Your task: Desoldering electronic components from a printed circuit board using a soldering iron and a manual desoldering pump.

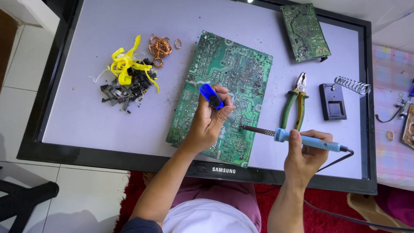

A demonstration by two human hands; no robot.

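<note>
The large green circuit board [224, 92] lies solder-side up on a flat screen [86, 116] laid face up as a work surface. The right hand [304, 157] is clenched around a blue soldering iron [302, 139], tip laid low on the board's near right part. The left hand [209, 121] grasps a blue suction tool [211, 96] upright beside that tip, close enough to catch solder. Pliers [296, 101] lie right of the board, within reach.
</note>
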